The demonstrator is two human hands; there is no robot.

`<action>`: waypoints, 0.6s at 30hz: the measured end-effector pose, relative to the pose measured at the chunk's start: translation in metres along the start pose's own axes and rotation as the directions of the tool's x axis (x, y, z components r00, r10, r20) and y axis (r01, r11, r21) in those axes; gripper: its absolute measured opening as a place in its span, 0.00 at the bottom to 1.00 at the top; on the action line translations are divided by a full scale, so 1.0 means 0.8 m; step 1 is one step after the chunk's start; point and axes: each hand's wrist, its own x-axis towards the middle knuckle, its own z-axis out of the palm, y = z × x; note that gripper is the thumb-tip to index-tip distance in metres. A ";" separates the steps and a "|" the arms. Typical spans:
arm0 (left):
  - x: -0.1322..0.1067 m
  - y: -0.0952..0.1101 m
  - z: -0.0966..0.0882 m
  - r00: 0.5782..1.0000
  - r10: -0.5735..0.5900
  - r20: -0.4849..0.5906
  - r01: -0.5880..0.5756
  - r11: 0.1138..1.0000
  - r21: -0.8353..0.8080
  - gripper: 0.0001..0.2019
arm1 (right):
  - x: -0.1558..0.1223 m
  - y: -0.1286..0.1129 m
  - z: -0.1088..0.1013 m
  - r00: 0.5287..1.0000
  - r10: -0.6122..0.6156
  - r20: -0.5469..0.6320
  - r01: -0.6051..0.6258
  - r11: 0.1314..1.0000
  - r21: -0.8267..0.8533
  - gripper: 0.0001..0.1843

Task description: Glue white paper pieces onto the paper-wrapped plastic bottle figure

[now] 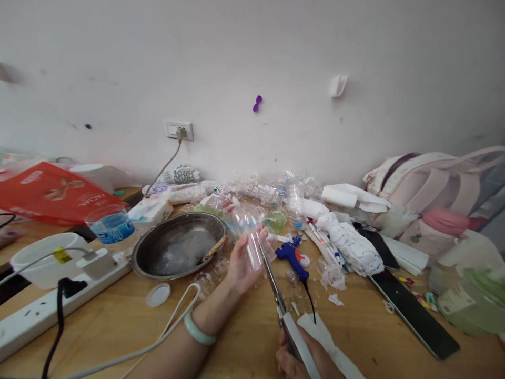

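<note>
My left hand (241, 267), with a pale green bangle on its wrist, is closed around a clear plastic bottle piece (248, 223). The piece has a rounded, see-through body, and its lower end lies against my palm. In my right hand (302, 352) is a pair of scissors (282, 308) with light-coloured handles. The long metal blades point up and away from me, and their tips meet the plastic near my left fingers. Whether the blades have plastic between them cannot be made out. Just right of the scissors lies a blue glue gun (292, 256) with a black cord.
A metal basin (179, 245) stands left of my hands, near a white power strip (71, 297) and cables. Crumpled clear plastic (268, 187) lines the wall. Markers (321, 239), a dark flat slab (418, 316), and a pink backpack (430, 184) are at right.
</note>
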 end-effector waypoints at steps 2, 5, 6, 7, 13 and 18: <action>-0.001 -0.001 0.001 1.000 0.006 -0.014 -0.006 1.000 0.013 0.21 | -0.002 -0.004 -0.003 1.000 -0.008 -0.019 0.008 1.000 -0.014 0.22; -0.001 -0.002 0.000 1.000 0.001 -0.004 -0.001 1.000 0.023 0.21 | -0.006 -0.016 -0.010 0.993 -0.085 -0.079 0.078 0.992 -0.097 0.23; -0.001 -0.002 0.000 1.000 -0.005 0.003 0.005 1.000 0.027 0.21 | -0.008 -0.021 -0.012 0.990 -0.106 -0.092 0.094 0.988 -0.126 0.23; -0.001 -0.002 0.000 1.000 -0.009 0.009 0.009 0.999 0.032 0.21 | -0.010 -0.025 -0.013 0.988 -0.117 -0.099 0.102 0.984 -0.144 0.23; -0.002 -0.001 0.001 0.999 -0.031 0.029 0.030 0.999 0.035 0.23 | -0.012 -0.031 -0.013 0.988 -0.127 -0.088 0.114 0.982 -0.148 0.24; -0.001 -0.001 0.001 1.000 -0.021 0.018 0.021 1.000 0.020 0.24 | -0.010 -0.027 -0.013 0.989 -0.128 -0.073 0.117 0.983 -0.140 0.24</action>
